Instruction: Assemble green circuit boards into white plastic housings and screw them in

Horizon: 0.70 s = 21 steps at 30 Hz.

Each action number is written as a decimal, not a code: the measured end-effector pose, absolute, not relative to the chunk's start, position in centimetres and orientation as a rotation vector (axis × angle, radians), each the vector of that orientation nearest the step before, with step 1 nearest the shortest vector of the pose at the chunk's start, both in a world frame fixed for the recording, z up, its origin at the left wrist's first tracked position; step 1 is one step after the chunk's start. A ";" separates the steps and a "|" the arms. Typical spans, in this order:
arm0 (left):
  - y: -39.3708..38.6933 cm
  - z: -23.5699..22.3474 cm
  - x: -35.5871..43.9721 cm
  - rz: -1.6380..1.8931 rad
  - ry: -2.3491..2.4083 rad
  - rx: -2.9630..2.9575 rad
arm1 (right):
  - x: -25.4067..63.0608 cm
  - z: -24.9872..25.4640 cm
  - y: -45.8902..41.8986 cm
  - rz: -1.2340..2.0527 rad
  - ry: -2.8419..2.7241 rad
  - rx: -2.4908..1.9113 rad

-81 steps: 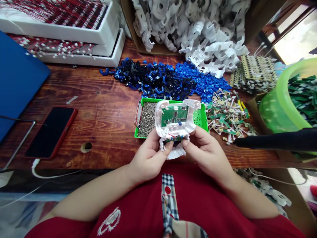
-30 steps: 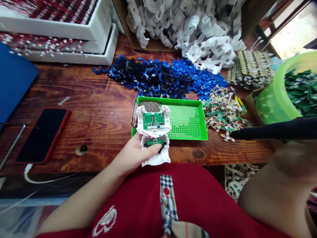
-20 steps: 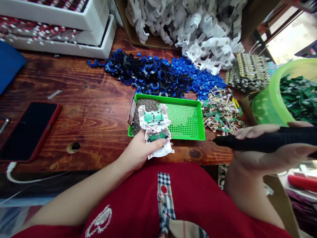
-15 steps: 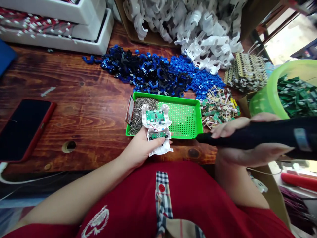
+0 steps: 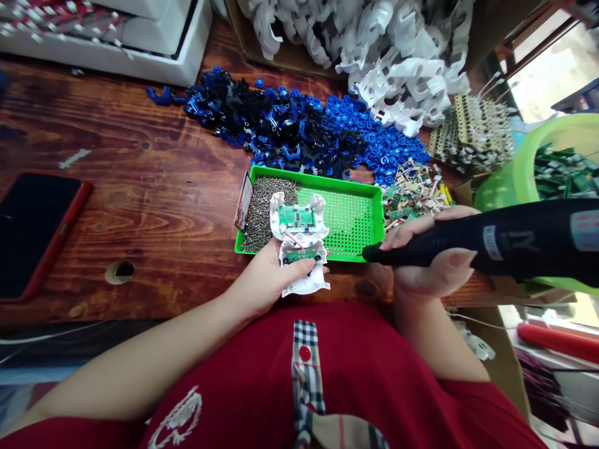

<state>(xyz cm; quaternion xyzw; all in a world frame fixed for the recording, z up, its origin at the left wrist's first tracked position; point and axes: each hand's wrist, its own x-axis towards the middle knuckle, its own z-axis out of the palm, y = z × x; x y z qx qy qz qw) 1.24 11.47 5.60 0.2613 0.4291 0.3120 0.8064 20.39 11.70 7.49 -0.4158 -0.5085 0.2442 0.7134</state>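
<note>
My left hand (image 5: 264,277) is closed on a white plastic housing (image 5: 306,285) in two halves joined by thin wires. A green circuit board (image 5: 297,218) sits in the upper half; a smaller board lies in the lower half, partly under my thumb. The housing is over the front of a green tray (image 5: 355,187). Small metal screws (image 5: 262,215) fill the tray's left end. My right hand (image 5: 430,262) is wrapped round a black electric screwdriver (image 5: 449,244), held nearly level. Its tip points left, at the tray's front right corner, apart from the housing.
Behind the tray lie piles of black and blue plastic parts (image 5: 281,134). White shells (image 5: 397,68) spill from a box at the back. Wired boards (image 5: 412,187) and a green bucket (image 5: 519,168) are at right. A phone (image 5: 37,231) lies at left, near a table hole (image 5: 120,272).
My right hand has brought the screwdriver a little left, nearer the housing. My left hand keeps its hold on the housing. The camera view has shifted slightly.
</note>
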 end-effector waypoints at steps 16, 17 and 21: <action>11.4 5.7 1.3 0.718 0.874 0.488 | 20.5 7.2 11.8 0.596 -1.094 -0.890; 11.4 5.7 1.3 0.712 0.874 0.484 | 20.5 7.2 11.8 0.596 -1.102 -0.883; 11.3 5.7 1.3 0.701 0.866 0.472 | 20.5 6.9 11.6 0.564 -1.154 -0.852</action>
